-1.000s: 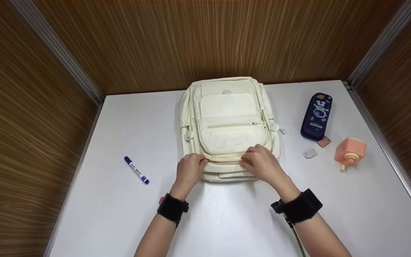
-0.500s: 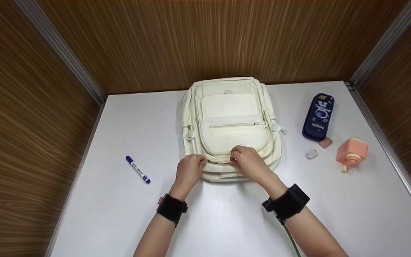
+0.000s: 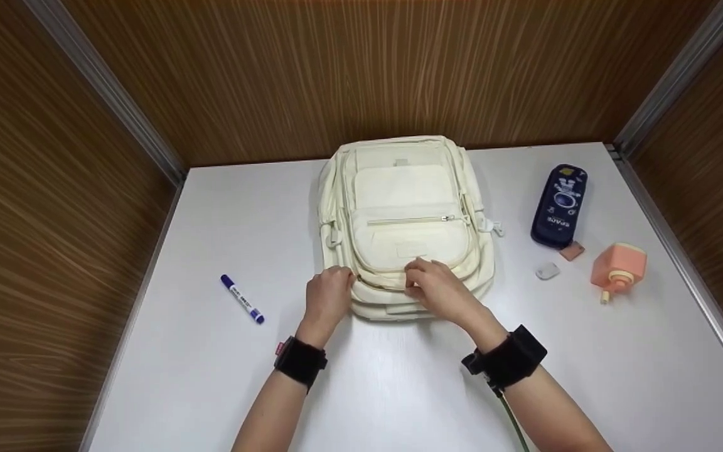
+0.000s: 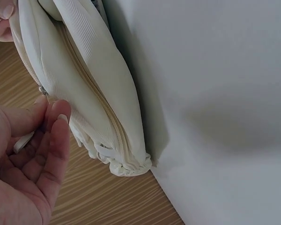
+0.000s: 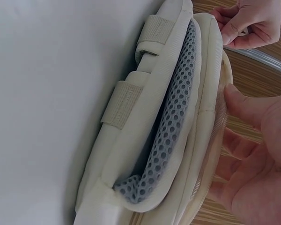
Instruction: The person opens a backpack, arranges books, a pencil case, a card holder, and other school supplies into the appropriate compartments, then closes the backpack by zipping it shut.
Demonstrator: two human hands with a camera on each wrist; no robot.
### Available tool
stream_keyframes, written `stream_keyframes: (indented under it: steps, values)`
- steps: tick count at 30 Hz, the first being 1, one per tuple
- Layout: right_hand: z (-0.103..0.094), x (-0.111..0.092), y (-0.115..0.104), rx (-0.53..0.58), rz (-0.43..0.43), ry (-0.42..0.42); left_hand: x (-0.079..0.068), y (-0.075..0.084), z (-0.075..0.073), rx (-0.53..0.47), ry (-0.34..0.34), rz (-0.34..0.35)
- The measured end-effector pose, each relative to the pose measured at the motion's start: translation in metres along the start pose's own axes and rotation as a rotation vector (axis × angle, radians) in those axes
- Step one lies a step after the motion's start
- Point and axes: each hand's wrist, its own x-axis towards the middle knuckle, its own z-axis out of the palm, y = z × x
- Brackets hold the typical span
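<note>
A cream backpack (image 3: 402, 188) lies on the table with its front pocket side up. My left hand (image 3: 329, 294) is at the lower left of its front pocket. In the left wrist view, thumb and forefinger pinch a zipper pull (image 4: 23, 142) by the metal slider (image 4: 42, 89), and its pale end shows inside the palm. My right hand (image 3: 440, 289) holds the pocket's zipped edge (image 5: 218, 126) near the bottom middle, thumb on one side and fingers behind. Grey mesh padding (image 5: 173, 117) shows in the right wrist view.
A blue marker (image 3: 242, 299) lies left of the backpack. To the right are a navy pencil case (image 3: 559, 207), a small pink piece (image 3: 572, 251), a white eraser-like piece (image 3: 547, 270) and a pink box-shaped object (image 3: 619, 269) with a cream knob. Wood-grain panels (image 3: 361, 69) enclose the table.
My right hand has slid left along the pocket edge, closer to my left hand. The left hand has shifted slightly left and up with the zipper pull.
</note>
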Motion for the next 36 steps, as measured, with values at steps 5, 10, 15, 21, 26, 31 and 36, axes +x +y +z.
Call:
stream_keyframes:
  steps: [5, 10, 15, 21, 26, 31, 36]
  values:
    - [-0.002, -0.001, -0.002, 0.014, 0.033, -0.028, 0.011, -0.007, 0.002, 0.083, 0.03, 0.025]
    - [-0.003, -0.002, -0.002, 0.015, 0.042, -0.036, 0.027, -0.016, 0.003, 0.174, 0.06, 0.047]
    - [-0.002, -0.003, -0.002, 0.009, 0.027, -0.031, 0.041, -0.023, 0.006, 0.207, 0.047, 0.042]
    - [-0.002, -0.003, -0.002, 0.005, 0.031, -0.035, 0.056, -0.027, 0.008, 0.209, 0.018, 0.006]
    - [-0.002, -0.004, -0.002, -0.023, 0.017, -0.028, 0.067, -0.029, 0.012, 0.233, 0.003, 0.002]
    - [-0.001, -0.005, -0.003, -0.014, 0.015, -0.009, 0.079, -0.034, 0.015, 0.242, -0.01, -0.013]
    - [0.0, -0.005, -0.004, -0.004, 0.01, 0.001, 0.091, -0.037, 0.015, 0.233, -0.013, -0.019]
